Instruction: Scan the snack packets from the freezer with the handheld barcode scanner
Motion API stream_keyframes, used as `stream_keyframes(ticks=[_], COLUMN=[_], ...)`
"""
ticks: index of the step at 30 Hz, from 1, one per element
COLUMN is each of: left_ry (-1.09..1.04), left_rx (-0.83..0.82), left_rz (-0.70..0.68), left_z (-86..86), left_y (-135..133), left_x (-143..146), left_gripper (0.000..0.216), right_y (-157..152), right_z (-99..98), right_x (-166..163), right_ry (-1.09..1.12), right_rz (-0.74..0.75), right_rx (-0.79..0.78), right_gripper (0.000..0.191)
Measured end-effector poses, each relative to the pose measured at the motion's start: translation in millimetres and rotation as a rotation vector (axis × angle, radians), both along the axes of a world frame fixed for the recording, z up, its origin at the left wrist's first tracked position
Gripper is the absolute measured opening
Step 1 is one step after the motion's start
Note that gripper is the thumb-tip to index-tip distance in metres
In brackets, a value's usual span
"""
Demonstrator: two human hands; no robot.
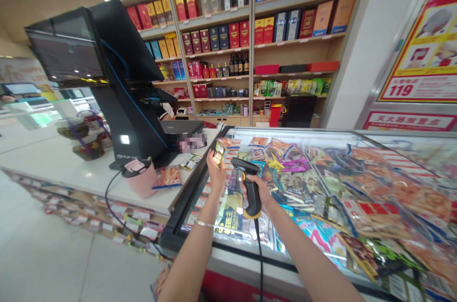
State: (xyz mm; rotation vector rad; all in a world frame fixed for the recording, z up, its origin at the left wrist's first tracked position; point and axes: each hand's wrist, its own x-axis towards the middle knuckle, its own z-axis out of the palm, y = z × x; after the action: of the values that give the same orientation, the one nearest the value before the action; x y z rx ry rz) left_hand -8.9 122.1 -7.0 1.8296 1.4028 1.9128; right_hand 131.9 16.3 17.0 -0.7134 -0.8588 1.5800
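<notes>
My left hand is closed around a small green-and-white snack packet, held up above the left side of the glass-topped freezer. In my right hand is a black handheld barcode scanner with yellow trim, my fingers wrapped round its grip. The scanner's head points left, towards the packet, with a gap between them. A black cable hangs from the scanner's base. Whether the scanner's trigger is pressed cannot be made out.
On the white counter to the left stand a black checkout terminal, a pink container, a snack pack and jars. Many snack bags fill the right side. Shelves of boxed bottles line the back.
</notes>
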Motion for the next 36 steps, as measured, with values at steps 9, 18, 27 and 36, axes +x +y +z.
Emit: stream_keyframes(ticks=[9, 18, 27, 36], left_ry=[-0.054, -0.201, -0.895, -1.235], left_rx=[-0.059, -0.213, -0.502, -0.609], left_rz=[-0.05, -0.138, -0.371, -0.543], left_z=[4.2, 8.0, -3.8, 3.6], left_y=[-5.1, -10.1, 11.5, 6.5], left_x=[-2.3, -3.8, -2.2, -5.6], left_gripper=[0.05, 0.062, 0.036, 0.012], right_y=[3.1, 6.3, 3.7, 6.0], right_z=[-4.8, -6.0, -2.6, -6.5], right_x=[2.5, 3.3, 0.6, 1.3], right_ry=[0.027, 0.012, 0.03, 0.019], right_rz=[-0.002, -0.008, -0.021, -0.01], right_rx=[-0.025, -0.053, -0.097, -0.081], right_gripper=[0.033, 0.034, 0.035, 0.034])
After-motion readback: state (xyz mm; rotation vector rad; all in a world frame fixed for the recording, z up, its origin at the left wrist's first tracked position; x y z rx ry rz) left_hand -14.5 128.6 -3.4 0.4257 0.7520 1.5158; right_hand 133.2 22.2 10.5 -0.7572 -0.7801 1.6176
